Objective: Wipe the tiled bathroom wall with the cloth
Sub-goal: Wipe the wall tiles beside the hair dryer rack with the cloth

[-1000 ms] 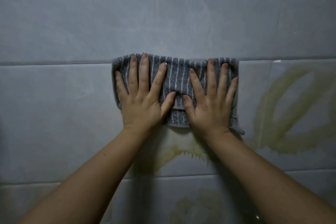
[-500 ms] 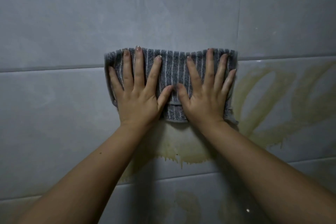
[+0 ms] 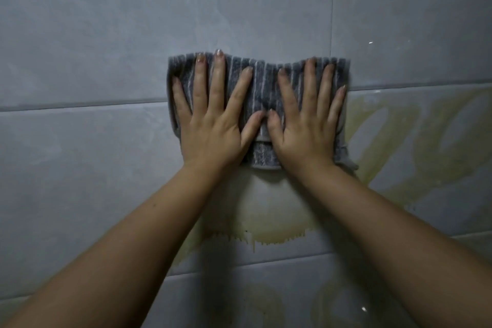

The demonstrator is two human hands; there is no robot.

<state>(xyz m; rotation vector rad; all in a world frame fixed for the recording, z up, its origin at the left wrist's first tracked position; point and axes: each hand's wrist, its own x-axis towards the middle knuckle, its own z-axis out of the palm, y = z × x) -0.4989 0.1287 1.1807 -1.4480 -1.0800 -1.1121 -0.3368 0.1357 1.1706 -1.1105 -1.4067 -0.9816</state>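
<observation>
My left hand (image 3: 213, 125) and right hand (image 3: 306, 130) lie flat, fingers spread straight, pressing the grey striped cloth (image 3: 262, 82) against the tiled wall (image 3: 93, 34), thumbs nearly touching. Yellowish smears (image 3: 399, 136) spread right of my right hand and below both wrists.

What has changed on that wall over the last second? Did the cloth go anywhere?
The left hand and right hand slid the striped cloth up and slightly right across the wall. It lay below the horizontal tile joint and now straddles it. Nothing was grasped or released, and both hands stay flat on it. The yellowish smears remain.
</observation>
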